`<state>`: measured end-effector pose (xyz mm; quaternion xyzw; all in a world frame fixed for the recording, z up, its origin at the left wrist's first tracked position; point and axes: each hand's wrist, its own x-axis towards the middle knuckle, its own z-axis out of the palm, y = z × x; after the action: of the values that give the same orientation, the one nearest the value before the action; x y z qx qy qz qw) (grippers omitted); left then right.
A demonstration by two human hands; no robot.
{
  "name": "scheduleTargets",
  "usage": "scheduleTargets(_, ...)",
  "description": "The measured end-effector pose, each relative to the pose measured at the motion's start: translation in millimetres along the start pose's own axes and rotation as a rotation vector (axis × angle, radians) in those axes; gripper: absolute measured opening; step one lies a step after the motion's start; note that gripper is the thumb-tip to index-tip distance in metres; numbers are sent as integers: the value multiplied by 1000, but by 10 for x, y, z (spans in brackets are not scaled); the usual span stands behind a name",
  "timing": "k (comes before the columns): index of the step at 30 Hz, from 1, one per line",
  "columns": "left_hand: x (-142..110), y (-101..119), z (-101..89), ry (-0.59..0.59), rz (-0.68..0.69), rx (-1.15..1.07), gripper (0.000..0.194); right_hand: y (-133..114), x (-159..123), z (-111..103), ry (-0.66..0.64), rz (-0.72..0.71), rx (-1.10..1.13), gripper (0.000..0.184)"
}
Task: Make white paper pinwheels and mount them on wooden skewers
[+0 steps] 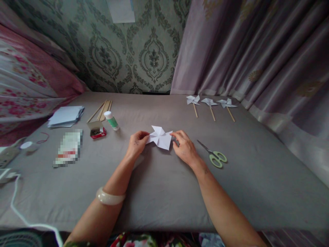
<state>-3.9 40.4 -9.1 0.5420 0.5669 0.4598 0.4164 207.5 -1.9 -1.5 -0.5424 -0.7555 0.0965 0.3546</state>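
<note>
A white paper pinwheel with folded blades is held just above or at the grey cloth, in the middle of the view. My left hand pinches its left blade between thumb and fingers. At the right side, the curled fingers of my right hand are on the tip of another blade, the thumb a little lower. No stick shows on this pinwheel. Beside my right hand lie scissors with green handles, slightly spread. A glue stick with a white cap stands beyond my left hand, near a small open red box of small metal pieces.
Several wooden sticks and a stack of white paper lie at the back left. A blurred packet is nearer. Three pinwheels on sticks lie at the back right. A white cable runs along the left edge.
</note>
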Motion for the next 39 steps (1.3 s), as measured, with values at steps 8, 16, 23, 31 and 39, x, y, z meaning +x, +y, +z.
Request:
scheduleTargets(8,-49,81,-13,3,-64,-169,27,-101,-35,6,-88,-135,-87,29)
scheduleTargets(16,-27,19,-9,-10,-47,-144,24,-138,-64,31,-149,-221,-104,14)
scheduleTargets(23,-5,-30,44,-89,75,42,27,-186,-67,11,-251,-192,-214,14)
scheduleTargets(31,-156,116,73,-55,471,618,21,-214,-76,-38,-351,-54,-288,16)
scheduleTargets(39,-378,309,157,-385,661,969,24,-257,-74,-121,-459,-5,-242,16)
